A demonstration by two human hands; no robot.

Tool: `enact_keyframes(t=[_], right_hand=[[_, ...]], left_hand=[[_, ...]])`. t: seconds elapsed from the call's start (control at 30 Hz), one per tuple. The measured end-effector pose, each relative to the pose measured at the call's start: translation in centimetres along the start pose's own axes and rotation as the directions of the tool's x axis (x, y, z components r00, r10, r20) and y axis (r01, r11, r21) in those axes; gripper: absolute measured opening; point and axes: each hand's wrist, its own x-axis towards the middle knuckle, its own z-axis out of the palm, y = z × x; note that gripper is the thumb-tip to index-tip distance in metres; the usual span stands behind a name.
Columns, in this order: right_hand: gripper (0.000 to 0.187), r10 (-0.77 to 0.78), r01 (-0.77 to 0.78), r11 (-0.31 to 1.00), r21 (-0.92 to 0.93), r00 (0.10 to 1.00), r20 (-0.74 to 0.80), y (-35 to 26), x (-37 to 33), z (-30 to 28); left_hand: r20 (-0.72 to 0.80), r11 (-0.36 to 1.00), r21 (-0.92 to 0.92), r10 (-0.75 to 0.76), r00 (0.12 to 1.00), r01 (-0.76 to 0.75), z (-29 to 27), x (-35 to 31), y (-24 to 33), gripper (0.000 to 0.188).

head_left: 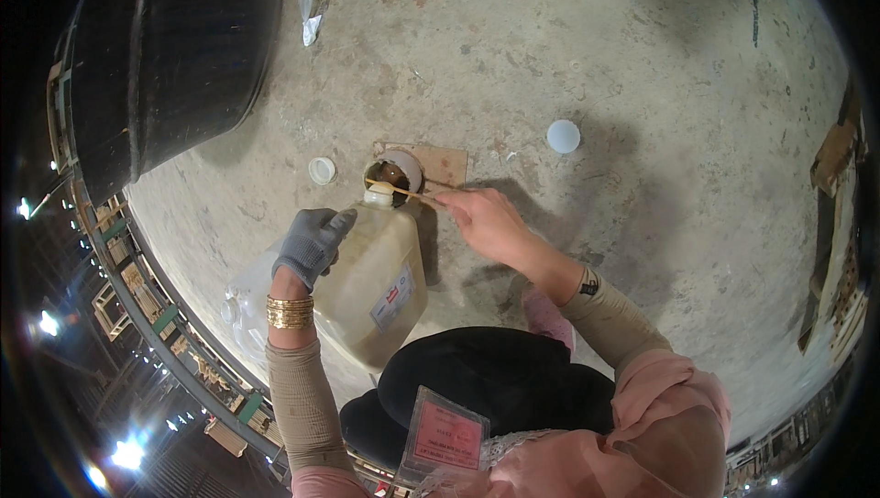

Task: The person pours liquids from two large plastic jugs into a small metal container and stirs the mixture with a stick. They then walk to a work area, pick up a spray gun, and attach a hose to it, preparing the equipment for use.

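The concrete floor (pixel 632 214) carries a black drum (pixel 183 49) at the upper left and, between the person's arms, a yellowish jug (pixel 367 269), its neck overlapping a round pot (pixel 412 168) in view. The grey-gloved left hand (pixel 316 243) lies at the jug's upper corner, fingers curled; whether they grasp a handle I cannot tell. The bare right hand (pixel 486 223) pinches a thin yellowish stick (pixel 408 193), crossing just above or at the mouth. Working well here likely means bracing the jug firmly, moving the stick slowly and keeping its tip over the opening so drips stay off the floor. Counted: one drum, two jugs including a clear one (pixel 249 287), one brown board (pixel 446 166), one pot, two round caps (pixel 564 137), one stick
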Motion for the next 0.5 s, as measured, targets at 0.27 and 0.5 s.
enact_keyframes(t=[0.27, 0.5], right_hand=[[0.026, 0.01, -0.01, 1.0, 0.01, 0.999, 0.032, -0.06, -0.13, 0.27], [0.026, 0.015, -0.015, 1.0, -0.001, 0.999, 0.043, -0.09, 0.02, 0.28]], left_hand=[[0.001, 1.0, -0.003, 0.019, 1.0, -0.019, -0.01, -0.04, 0.01, 0.043], [0.005, 1.0, -0.003, 0.005, 1.0, -0.005, -0.01, -0.11, 0.14, 0.043]])
